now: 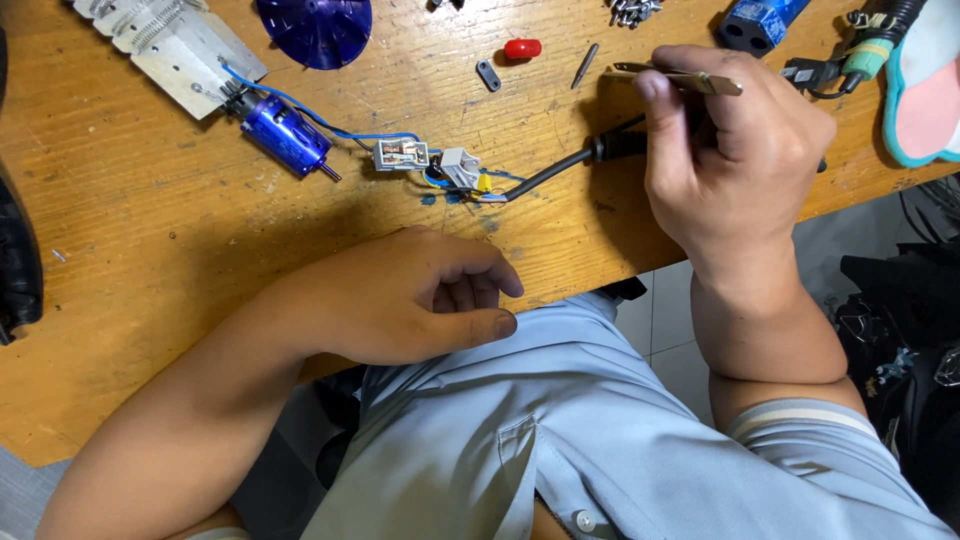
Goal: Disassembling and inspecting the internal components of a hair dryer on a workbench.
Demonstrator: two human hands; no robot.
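Risks, left to right: motor [285,130] lies loose on the bench [150,260], tied by thin blue wires [345,130] to the switch block [402,154] and white plug [461,166]. A tug on the black cable [560,168] could drag the whole string or snap a joint, since nothing pins it down. Left hand [420,295] rests at the bench edge, fingers [480,275] curled loosely into the palm, holding nothing, just below the plug but apart from it, so no support there.

Right hand [735,150] sits over the cable's far end; its fingers are pressed together, pinching brass tweezers [680,78], tips pointing left. The cable passes under the palm; can't tell whether it's also gripped. Tweezers are well right of the wire joints, near the small bit [585,64]. A slip could flick the bit, red cap [522,48] or black link [488,75] off the bench.
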